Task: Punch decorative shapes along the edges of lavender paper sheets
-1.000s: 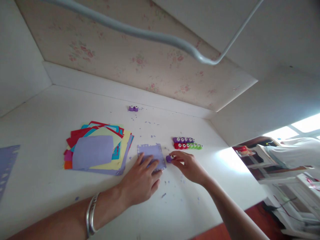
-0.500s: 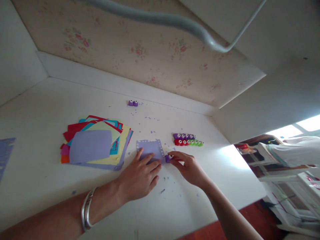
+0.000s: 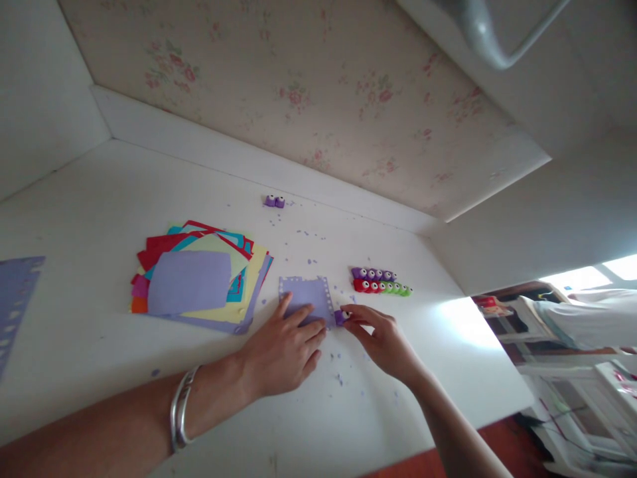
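A light purple sheet of paper [image 3: 312, 293] lies on the white table, with punched holes along its top and right edges. My left hand [image 3: 284, 347] rests flat on its lower part, fingers spread. At the sheet's right edge sits a small purple craft punch [image 3: 340, 318] with a white button. My right hand [image 3: 377, 332] pinches this punch between thumb and fingers. Little purple paper bits are scattered around both hands.
Coloured papers [image 3: 192, 282] lie stacked to the left, and another punched purple sheet [image 3: 18, 299] is at the far left. Rows of purple, red and green punches [image 3: 381, 287] stand on the right. Two purple punches [image 3: 275, 202] sit near the wall.
The camera view has shifted, so the table's things appear slightly further right. Both hands keep nearly the same place on the sheet and the punch.
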Demonstrator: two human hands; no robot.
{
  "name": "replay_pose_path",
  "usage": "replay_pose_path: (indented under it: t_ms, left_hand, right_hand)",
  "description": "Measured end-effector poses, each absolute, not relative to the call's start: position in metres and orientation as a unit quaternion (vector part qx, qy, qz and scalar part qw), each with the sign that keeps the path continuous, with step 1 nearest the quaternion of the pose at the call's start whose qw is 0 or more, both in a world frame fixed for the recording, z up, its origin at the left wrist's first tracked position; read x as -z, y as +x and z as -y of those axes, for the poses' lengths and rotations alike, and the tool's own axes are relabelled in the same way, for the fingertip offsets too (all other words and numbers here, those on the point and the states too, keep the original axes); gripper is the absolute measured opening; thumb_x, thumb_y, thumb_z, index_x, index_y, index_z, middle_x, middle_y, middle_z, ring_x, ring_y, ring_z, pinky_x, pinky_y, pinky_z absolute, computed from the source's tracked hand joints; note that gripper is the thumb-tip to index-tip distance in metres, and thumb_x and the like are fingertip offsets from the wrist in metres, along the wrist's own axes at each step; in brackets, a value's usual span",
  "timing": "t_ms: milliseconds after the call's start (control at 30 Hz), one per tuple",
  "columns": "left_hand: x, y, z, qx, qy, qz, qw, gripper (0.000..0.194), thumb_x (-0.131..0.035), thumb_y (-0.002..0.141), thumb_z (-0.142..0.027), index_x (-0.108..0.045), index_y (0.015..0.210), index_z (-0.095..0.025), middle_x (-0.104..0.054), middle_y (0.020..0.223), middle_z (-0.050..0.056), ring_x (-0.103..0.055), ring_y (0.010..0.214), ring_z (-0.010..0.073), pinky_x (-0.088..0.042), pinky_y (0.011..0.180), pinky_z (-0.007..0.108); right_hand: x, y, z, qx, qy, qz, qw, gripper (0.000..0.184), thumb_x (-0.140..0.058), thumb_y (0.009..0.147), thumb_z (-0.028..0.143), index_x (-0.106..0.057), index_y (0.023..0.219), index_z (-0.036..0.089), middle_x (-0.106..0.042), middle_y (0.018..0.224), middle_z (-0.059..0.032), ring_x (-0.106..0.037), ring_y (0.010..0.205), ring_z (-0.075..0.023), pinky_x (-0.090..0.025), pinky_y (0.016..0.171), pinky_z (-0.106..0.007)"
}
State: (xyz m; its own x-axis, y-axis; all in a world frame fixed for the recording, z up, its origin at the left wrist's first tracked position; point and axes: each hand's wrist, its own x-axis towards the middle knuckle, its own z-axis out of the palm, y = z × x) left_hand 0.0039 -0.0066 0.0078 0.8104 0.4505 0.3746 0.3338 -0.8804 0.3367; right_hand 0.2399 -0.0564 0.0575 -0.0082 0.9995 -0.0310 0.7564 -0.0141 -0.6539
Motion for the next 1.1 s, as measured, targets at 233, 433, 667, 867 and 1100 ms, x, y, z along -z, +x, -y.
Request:
replay_pose_path:
  t_ms: [233,433,667,867,1100]
  left_hand:
    - [-0.0080,0.0032,0.0070,-0.236,0.944,-0.203,0.112,0.034,-0.044,0.101,-0.036,-0.062,0.126,-0.020,-0.067,0.127,0.004,-0.051,0.127,0.0275,-0.011,0.116,0.058]
    - [-0.0071,0.0043,0.0067,-0.238,0.943,-0.199,0.116,0.034,-0.045,0.101,-0.035,-0.061,0.127,-0.020,-0.066,0.128,0.003,-0.051,0.127,0.0268,-0.011,0.116,0.057]
    - [-0.0081,0.0040,0.0063,-0.240,0.945,-0.195,0.110,0.031,-0.046,0.100,-0.033,-0.063,0.123,-0.021,-0.066,0.128,0.004,-0.052,0.125,0.0265,-0.018,0.115,0.057]
    - [-0.0105,0.0046,0.0056,-0.233,0.946,-0.198,0.108,0.028,-0.048,0.099,-0.033,-0.065,0.118,-0.021,-0.062,0.131,0.006,-0.051,0.126,0.0274,-0.024,0.113,0.058]
    - [-0.0074,0.0061,0.0073,-0.226,0.948,-0.204,0.098,0.036,-0.046,0.100,-0.034,-0.061,0.126,-0.013,-0.064,0.129,0.009,-0.049,0.128,0.0297,-0.025,0.115,0.057]
  right_hand:
    - [-0.0619,0.2372,0.0602,-0.230,-0.652,0.688,0.222,0.023,-0.060,0.093,0.026,-0.069,0.114,0.026,-0.075,0.106,-0.0049,-0.073,0.088,-0.0196,-0.061,0.073,-0.031]
    - [-0.0646,0.2352,0.0565,-0.194,-0.641,0.717,0.193,0.024,-0.060,0.094,0.026,-0.069,0.116,0.028,-0.074,0.110,-0.0030,-0.071,0.095,-0.0201,-0.060,0.074,-0.031]
    - [-0.0624,0.2358,0.0544,-0.188,-0.638,0.724,0.180,0.024,-0.059,0.095,0.027,-0.069,0.117,0.029,-0.074,0.112,-0.0032,-0.071,0.099,-0.0217,-0.059,0.082,-0.035]
    - [-0.0602,0.2355,0.0552,-0.189,-0.635,0.723,0.195,0.025,-0.061,0.094,0.026,-0.070,0.117,0.030,-0.074,0.114,-0.0025,-0.071,0.099,-0.0215,-0.058,0.084,-0.035]
    - [-0.0550,0.2326,0.0556,-0.246,-0.644,0.681,0.247,0.023,-0.064,0.091,0.028,-0.071,0.113,0.028,-0.075,0.106,-0.0034,-0.072,0.090,-0.0197,-0.058,0.061,-0.027]
